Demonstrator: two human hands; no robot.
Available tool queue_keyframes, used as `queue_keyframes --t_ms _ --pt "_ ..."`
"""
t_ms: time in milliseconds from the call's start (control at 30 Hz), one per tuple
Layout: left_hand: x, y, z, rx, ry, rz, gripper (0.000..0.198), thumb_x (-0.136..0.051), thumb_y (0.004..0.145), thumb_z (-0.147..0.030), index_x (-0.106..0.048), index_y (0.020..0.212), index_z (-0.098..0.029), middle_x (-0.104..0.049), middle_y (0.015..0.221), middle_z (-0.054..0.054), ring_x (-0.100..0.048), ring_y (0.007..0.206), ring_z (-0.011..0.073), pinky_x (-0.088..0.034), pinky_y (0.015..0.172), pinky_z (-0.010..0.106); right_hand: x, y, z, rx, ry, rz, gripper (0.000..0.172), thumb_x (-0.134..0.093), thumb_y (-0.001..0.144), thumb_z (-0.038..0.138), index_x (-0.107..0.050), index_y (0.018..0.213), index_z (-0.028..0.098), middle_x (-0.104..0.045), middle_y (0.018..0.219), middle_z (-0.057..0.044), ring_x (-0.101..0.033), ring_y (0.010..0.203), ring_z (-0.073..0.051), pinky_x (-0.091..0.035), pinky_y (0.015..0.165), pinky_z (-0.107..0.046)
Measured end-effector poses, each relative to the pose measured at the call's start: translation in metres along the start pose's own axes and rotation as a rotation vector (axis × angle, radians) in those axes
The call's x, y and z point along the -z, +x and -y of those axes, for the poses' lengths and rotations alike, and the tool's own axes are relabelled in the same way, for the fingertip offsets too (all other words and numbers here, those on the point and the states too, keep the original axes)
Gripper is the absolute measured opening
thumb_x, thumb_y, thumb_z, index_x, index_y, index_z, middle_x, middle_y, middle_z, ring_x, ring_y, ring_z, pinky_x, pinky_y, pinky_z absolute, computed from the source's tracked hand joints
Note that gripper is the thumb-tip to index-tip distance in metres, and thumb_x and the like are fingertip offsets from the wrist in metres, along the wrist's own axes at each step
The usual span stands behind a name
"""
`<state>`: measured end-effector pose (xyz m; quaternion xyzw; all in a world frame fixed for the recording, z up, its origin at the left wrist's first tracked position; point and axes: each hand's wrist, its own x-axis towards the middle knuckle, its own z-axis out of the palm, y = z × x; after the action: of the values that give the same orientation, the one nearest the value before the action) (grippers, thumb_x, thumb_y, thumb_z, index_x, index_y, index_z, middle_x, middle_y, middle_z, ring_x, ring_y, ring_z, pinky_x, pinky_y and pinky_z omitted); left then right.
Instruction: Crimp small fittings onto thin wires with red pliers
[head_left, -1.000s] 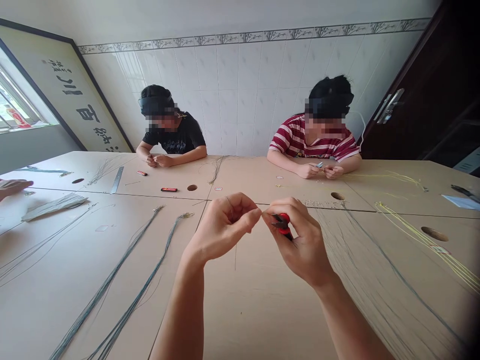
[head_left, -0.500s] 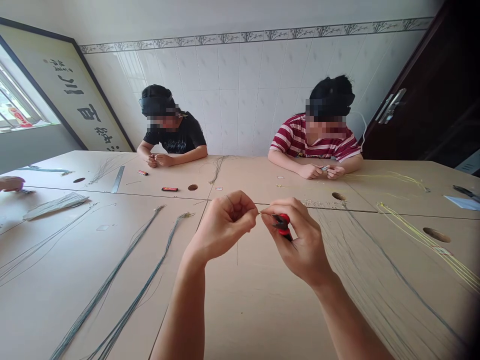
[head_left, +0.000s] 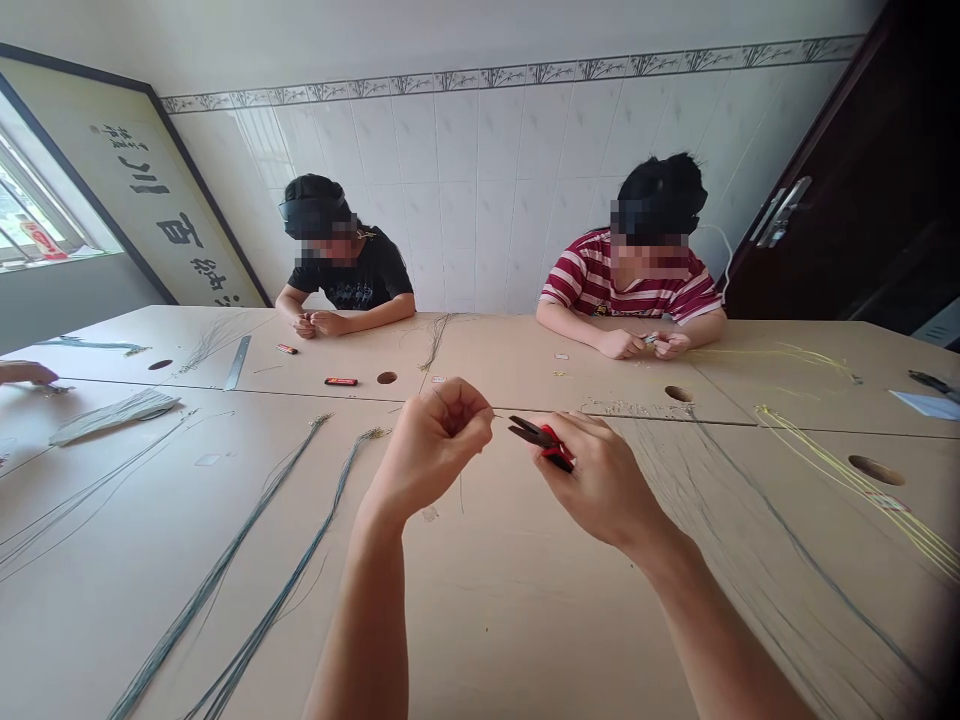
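Observation:
My left hand (head_left: pixel 433 440) is raised over the table (head_left: pixel 487 600), its fingers curled in a pinch on a thin wire (head_left: pixel 459 492) that hangs down from it. My right hand (head_left: pixel 600 480) is closed round small red-handled pliers (head_left: pixel 541 440). The dark jaws of the pliers point left toward my left hand's fingertips, with a small gap between them. Both forearms reach in from the bottom edge.
Two bundles of grey-green wire (head_left: pixel 247 570) run across the table at left; more fine wires (head_left: pixel 750 520) and yellow ones (head_left: pixel 847 470) lie at right. Two people sit opposite, one in black (head_left: pixel 345 270), one in stripes (head_left: pixel 637 280). Another person's hand (head_left: pixel 26 374) shows at far left.
My right hand has turned so that the pliers' jaws now stick out toward my left hand. The two hands have drawn slightly apart, and my left hand has shifted a little left.

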<state>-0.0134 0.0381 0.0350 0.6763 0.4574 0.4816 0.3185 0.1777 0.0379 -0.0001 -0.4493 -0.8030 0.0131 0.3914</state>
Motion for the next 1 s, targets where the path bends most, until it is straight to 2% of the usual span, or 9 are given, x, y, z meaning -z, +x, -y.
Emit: queue_keyframes --t_ms 133,267,333,533,833,1000 --pt "0.001 0.001 0.002 -0.001 0.027 -0.016 0.011 -0.056 0.081 -0.017 -0.056 0.071 -0.019 -0.052 0.060 -0.003 -0.042 0.051 0.0065 -0.033 0.044 0.019 0.004 0.002 0.000 -0.048 -0.030 0.073 0.012 -0.052 0.082 0.016 -0.047 0.072 0.022 -0.053 0.062 0.003 -0.046 0.059 -0.015 -0.034 0.057 -0.027" --pt "0.001 0.000 0.000 -0.014 0.030 0.001 0.010 -0.056 0.081 -0.017 -0.056 0.071 -0.019 -0.054 0.063 -0.003 -0.045 0.054 0.0067 -0.035 0.046 0.019 0.009 0.003 0.002 -0.183 0.089 0.196 0.029 -0.050 0.089 0.030 -0.036 0.065 0.023 -0.040 0.052 0.006 -0.033 0.048 -0.012 -0.027 0.046 -0.025" --pt "0.001 -0.001 0.000 -0.011 0.030 0.005 0.010 -0.056 0.081 -0.017 -0.055 0.071 -0.019 -0.054 0.064 -0.003 -0.046 0.054 0.0067 -0.036 0.046 0.020 0.010 0.004 0.004 -0.202 0.120 0.224 0.032 -0.049 0.090 0.033 -0.033 0.064 0.023 -0.037 0.050 0.007 -0.029 0.046 -0.011 -0.025 0.044 -0.025" --pt "0.000 -0.002 0.001 -0.006 0.031 0.022 0.008 -0.056 0.082 -0.017 -0.055 0.074 -0.019 -0.055 0.068 -0.002 -0.052 0.058 0.0079 -0.039 0.050 0.021 0.014 0.006 0.005 -0.180 0.052 0.256 0.031 -0.048 0.089 0.034 -0.033 0.064 0.023 -0.041 0.051 0.005 -0.031 0.047 -0.012 -0.024 0.045 -0.026" --pt "-0.003 -0.003 -0.001 -0.014 0.023 0.023 0.005 -0.057 0.080 -0.018 -0.056 0.075 -0.019 -0.059 0.067 -0.001 -0.058 0.061 0.0109 -0.043 0.050 0.021 0.023 0.009 0.010 -0.249 -0.039 0.372 0.029 -0.043 0.090 0.034 -0.032 0.065 0.023 -0.041 0.054 0.005 -0.032 0.049 -0.012 -0.024 0.048 -0.026" --pt "-0.006 -0.003 -0.002 -0.006 0.002 0.044 0.005 -0.057 0.079 -0.020 -0.057 0.074 -0.020 -0.059 0.062 -0.001 -0.060 0.061 0.0124 -0.042 0.049 0.021 0.024 0.009 0.010 -0.251 -0.048 0.383 0.031 -0.042 0.091 0.036 -0.030 0.066 0.022 -0.041 0.055 0.005 -0.032 0.051 -0.012 -0.023 0.049 -0.026"
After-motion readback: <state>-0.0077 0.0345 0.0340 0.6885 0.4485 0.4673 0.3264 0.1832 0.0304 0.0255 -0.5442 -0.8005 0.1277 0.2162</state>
